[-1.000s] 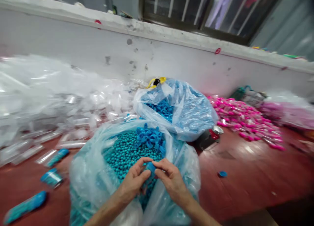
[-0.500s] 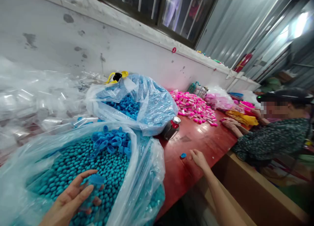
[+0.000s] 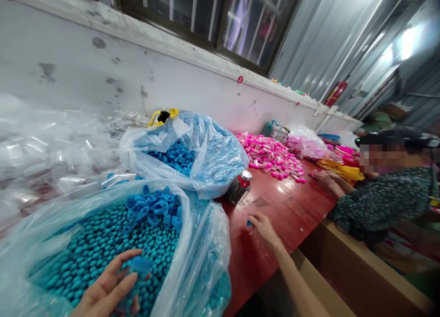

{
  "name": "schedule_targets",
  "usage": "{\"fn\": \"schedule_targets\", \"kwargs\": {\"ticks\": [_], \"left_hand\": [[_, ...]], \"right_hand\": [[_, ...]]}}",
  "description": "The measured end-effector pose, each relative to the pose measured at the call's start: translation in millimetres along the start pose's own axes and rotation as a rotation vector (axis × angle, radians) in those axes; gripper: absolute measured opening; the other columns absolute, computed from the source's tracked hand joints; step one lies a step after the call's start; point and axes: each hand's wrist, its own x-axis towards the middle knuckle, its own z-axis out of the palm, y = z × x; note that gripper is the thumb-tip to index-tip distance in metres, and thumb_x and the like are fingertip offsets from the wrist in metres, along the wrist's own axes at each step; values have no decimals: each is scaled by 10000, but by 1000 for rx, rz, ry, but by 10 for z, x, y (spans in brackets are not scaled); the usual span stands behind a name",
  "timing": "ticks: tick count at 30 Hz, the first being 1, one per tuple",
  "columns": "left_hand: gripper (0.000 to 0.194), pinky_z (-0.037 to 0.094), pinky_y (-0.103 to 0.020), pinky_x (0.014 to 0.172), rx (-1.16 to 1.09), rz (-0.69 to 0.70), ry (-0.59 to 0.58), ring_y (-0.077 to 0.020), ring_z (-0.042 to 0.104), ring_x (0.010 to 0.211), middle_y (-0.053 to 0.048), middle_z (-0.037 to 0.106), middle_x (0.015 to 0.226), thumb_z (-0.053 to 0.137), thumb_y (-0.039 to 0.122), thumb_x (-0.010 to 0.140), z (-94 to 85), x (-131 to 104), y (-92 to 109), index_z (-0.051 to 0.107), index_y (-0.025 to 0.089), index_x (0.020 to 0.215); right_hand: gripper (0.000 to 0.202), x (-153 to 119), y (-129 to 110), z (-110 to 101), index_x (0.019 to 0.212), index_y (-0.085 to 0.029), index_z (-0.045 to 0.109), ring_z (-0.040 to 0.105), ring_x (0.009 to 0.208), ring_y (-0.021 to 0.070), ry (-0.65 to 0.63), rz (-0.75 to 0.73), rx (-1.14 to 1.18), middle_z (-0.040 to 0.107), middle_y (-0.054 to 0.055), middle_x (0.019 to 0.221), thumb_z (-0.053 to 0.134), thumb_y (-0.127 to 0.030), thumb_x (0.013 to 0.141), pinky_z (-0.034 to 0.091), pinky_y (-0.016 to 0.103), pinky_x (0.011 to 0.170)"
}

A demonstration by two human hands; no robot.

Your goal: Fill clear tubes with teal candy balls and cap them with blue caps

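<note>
My left hand (image 3: 106, 285) is closed round a small clear plastic container with a blue top (image 3: 140, 264), held over an open plastic bag (image 3: 185, 230). Teal ball-shaped pieces (image 3: 99, 253) fill that bag, and a heap of blue plastic caps (image 3: 158, 207) lies on them. Over the red table, my right hand (image 3: 263, 227) has its fingertips pinched on a small blue cap (image 3: 249, 223), mostly hidden by the fingers.
Behind stands a second bag (image 3: 220, 147) of blue pieces, beside a dark jar with a silver lid (image 3: 239, 188). Pink pieces (image 3: 271, 156) are piled farther along the table (image 3: 288, 207). Clear containers (image 3: 68, 156) crowd the left. A co-worker (image 3: 385, 197) sits at right, by cardboard boxes (image 3: 371, 266).
My right hand has moved left and taken hold of the blue cap that lay on the table. My left hand still holds the clear container. The view has shifted slightly.
</note>
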Motion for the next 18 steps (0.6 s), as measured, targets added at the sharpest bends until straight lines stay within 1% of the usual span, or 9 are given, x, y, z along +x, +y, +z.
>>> {"fn": "schedule_targets", "kwargs": {"ticks": [2, 3, 4, 6, 9, 11, 13, 15, 18], "left_hand": [[612, 319, -179, 290, -25, 38, 2, -129, 523, 386, 4, 619, 687, 686, 477, 568, 58, -18, 28, 385, 268, 1059], [597, 313, -174, 292, -38, 48, -10, -125, 524, 386, 0, 617, 692, 676, 476, 585, 87, -24, 43, 385, 261, 1060], [586, 312, -169, 297, -47, 55, -33, -121, 527, 389, -3, 614, 693, 664, 480, 599, 116, -27, 60, 383, 253, 1061], [575, 306, -160, 306, -63, 62, -101, -113, 531, 395, -6, 605, 699, 640, 499, 621, 170, -33, 91, 376, 237, 1060], [553, 300, -150, 321, -80, 84, -195, -97, 540, 418, -9, 588, 741, 600, 506, 660, 235, -43, 120, 364, 223, 1072], [531, 296, -147, 325, -85, 109, -222, -83, 537, 424, -6, 572, 764, 582, 495, 680, 261, -50, 120, 370, 215, 1079], [496, 287, -144, 322, -78, 129, -218, -64, 514, 407, 15, 544, 735, 578, 468, 692, 268, -56, 107, 392, 207, 1070], [457, 283, -143, 317, -77, 150, -197, -45, 472, 374, 51, 495, 656, 577, 442, 701, 256, -61, 86, 416, 197, 1053], [458, 274, -143, 303, -109, 163, -212, -34, 429, 335, 77, 449, 595, 587, 448, 690, 207, -65, 58, 426, 191, 1034]], "right_hand": [[282, -142, -256, 14, 924, -168, 529, 613, 644, 139, -67, -93, 143, 633, 40, 805, 458, -384, 757, 507, 266, 568], [318, -220, -400, 33, 921, -163, 533, 611, 642, 146, -145, -150, 335, 632, 52, 821, 532, -404, 713, 509, 284, 582], [357, -300, -548, 65, 900, -163, 540, 604, 611, 147, -206, -179, 485, 630, 50, 790, 597, -423, 664, 508, 294, 571], [378, -464, -842, 171, 863, -164, 548, 556, 506, 125, -269, -214, 601, 608, 19, 675, 643, -441, 624, 484, 276, 496], [283, -723, -1226, 438, 819, -170, 580, 460, 419, 90, -244, -394, 418, 561, -18, 587, 601, -420, 688, 409, 230, 429], [192, -900, -1423, 655, 783, -181, 605, 494, 503, 108, -252, -555, 237, 581, -6, 641, 567, -363, 732, 409, 232, 500], [150, -1057, -1563, 864, 744, -185, 616, 521, 610, 130, -302, -684, 108, 591, 3, 676, 533, -309, 760, 405, 235, 581], [163, -1162, -1644, 1031, 744, -181, 617, 504, 615, 129, -366, -736, 46, 570, -1, 651, 509, -299, 777, 383, 228, 576], [175, -1200, -1674, 1169, 763, -176, 612, 428, 535, 101, -481, -685, 46, 486, -32, 576, 511, -317, 779, 336, 211, 501]]}}
